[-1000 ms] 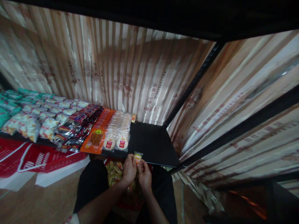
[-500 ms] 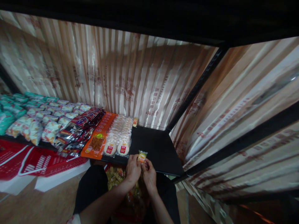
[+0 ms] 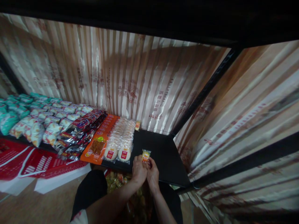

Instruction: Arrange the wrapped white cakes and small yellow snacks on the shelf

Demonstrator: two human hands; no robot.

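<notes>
One small snack packet is being clamped by my left hand and right hand; I'm holding it near the black shelf's near edge, right of the wrapped round crackers.

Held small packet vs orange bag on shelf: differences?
The small packet is far smaller than the orange bag. The small packet shows yellow-green; the orange bag, mostly orange. The left hand and right hand hold the small packet; the orange bag lies on the shelf. Both are printed.
</notes>
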